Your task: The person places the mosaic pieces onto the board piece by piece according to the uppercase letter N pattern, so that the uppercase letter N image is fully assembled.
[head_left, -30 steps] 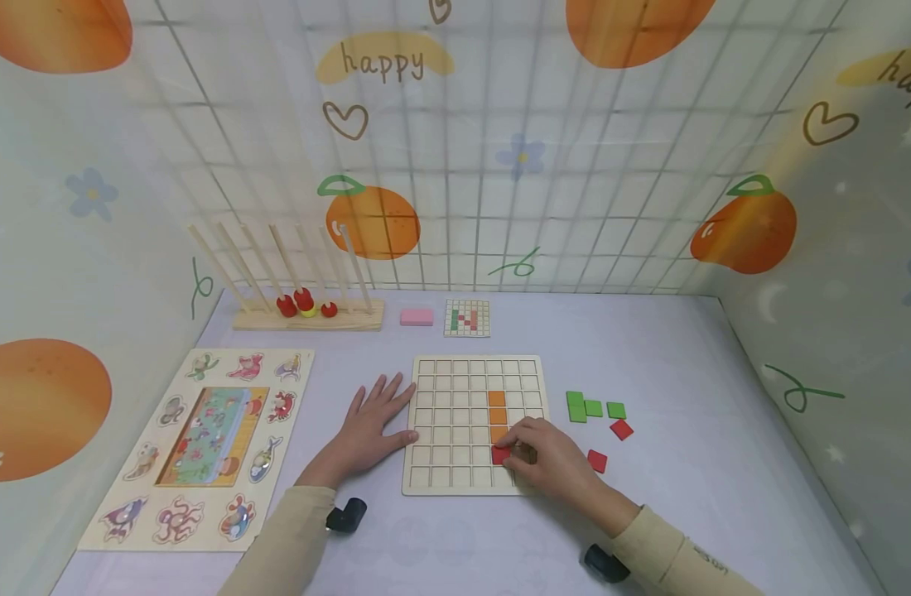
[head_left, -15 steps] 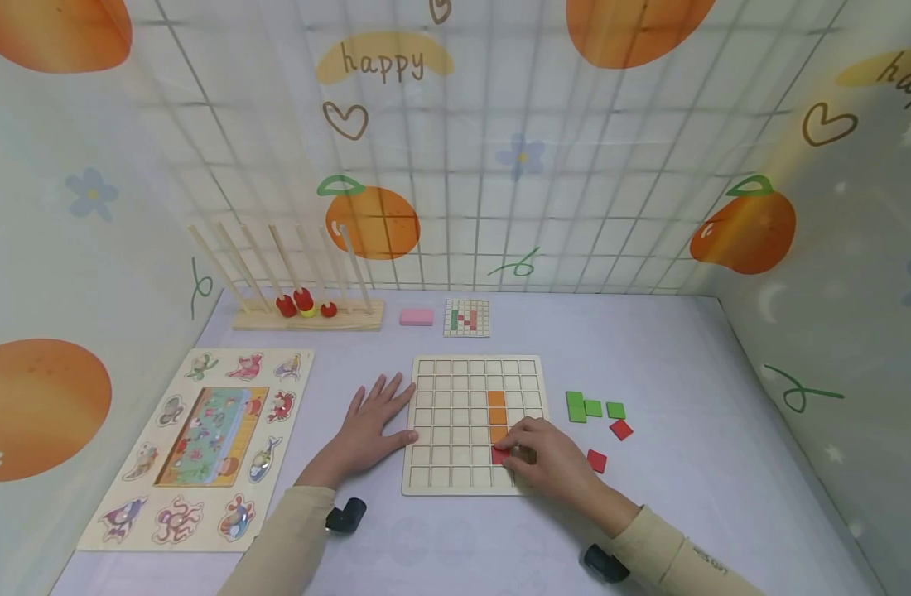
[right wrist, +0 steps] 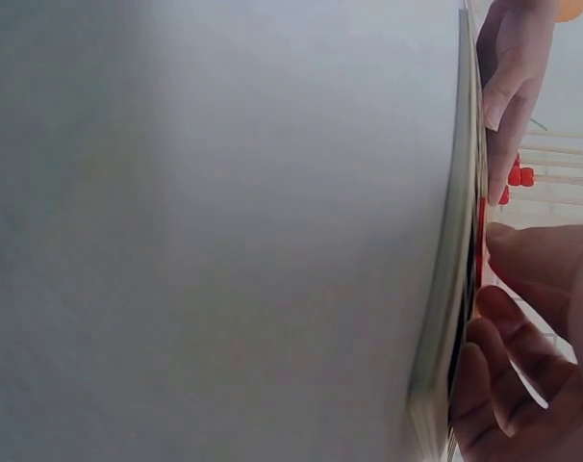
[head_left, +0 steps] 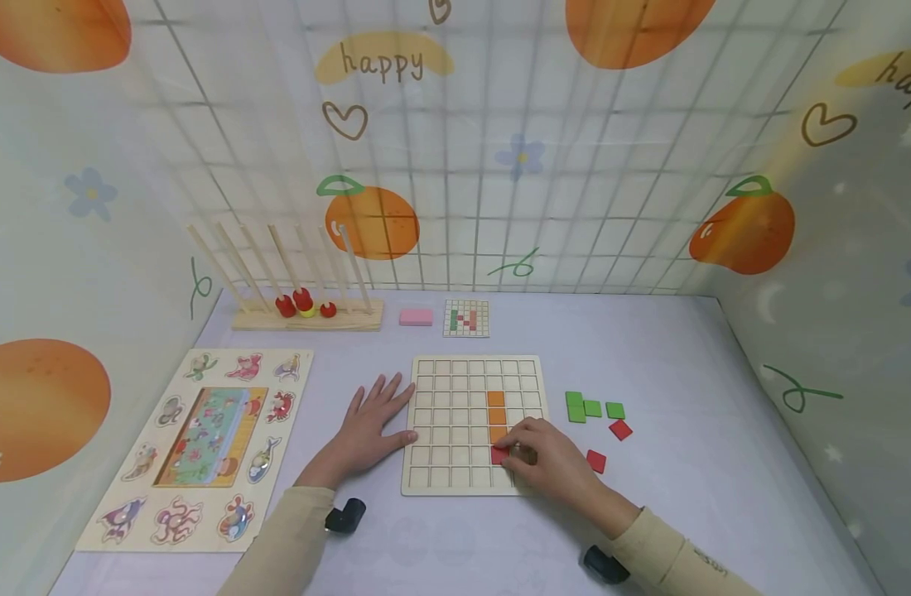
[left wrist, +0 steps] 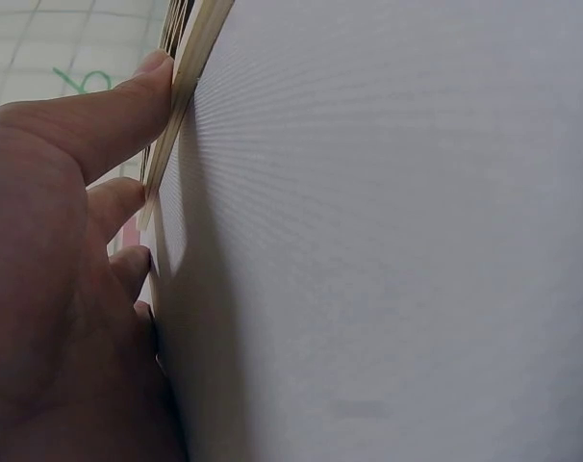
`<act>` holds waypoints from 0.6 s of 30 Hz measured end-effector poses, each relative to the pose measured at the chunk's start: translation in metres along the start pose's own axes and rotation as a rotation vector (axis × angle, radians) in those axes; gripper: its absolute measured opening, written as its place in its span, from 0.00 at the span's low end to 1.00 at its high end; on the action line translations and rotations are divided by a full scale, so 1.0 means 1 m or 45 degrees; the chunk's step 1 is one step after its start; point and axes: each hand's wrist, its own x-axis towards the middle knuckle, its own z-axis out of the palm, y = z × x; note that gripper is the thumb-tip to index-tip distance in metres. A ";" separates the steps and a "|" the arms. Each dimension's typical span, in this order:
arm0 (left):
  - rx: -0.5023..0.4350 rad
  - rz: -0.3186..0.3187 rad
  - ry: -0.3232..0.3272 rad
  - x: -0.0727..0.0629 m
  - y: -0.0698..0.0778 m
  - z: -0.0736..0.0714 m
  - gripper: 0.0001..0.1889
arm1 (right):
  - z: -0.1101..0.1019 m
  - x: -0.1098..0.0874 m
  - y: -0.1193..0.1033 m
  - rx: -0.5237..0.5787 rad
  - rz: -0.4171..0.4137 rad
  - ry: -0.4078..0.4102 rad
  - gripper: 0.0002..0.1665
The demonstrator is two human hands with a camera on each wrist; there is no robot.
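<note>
In the head view a pale wooden grid board (head_left: 448, 483) lies flat on the table. One column of it holds three orange square tiles (head_left: 496, 399), with a red square tile (head_left: 498, 455) just below them. My right hand (head_left: 554, 463) pinches this red tile at the board with curled thumb and index finger; the right wrist view shows the fingertips close over the board's surface. Fingers spread, my left hand (head_left: 369, 426) rests beside the board, thumb and fingertips at its left edge. In the left wrist view the thumb (left wrist: 128, 111) touches the board's side (left wrist: 197, 60).
Several green tiles (head_left: 575, 407) and two red tiles (head_left: 595, 461) lie right of the board. Behind it are a small pattern card (head_left: 466, 306) and a pink block (head_left: 416, 317). A peg stand (head_left: 306, 324) with beads and an animal puzzle board (head_left: 137, 530) occupy the left.
</note>
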 end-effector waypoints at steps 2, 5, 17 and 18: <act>0.001 0.000 -0.001 0.000 0.000 0.000 0.44 | -0.001 0.000 0.000 0.016 0.006 -0.001 0.12; 0.002 -0.001 -0.001 0.000 0.001 -0.001 0.44 | -0.002 -0.001 -0.001 0.034 0.015 -0.002 0.12; 0.009 -0.006 -0.001 0.000 0.001 0.000 0.44 | -0.010 -0.004 0.004 0.075 0.043 0.000 0.12; 0.008 -0.007 -0.001 0.000 0.001 0.000 0.44 | -0.011 -0.005 0.005 0.081 0.043 -0.003 0.12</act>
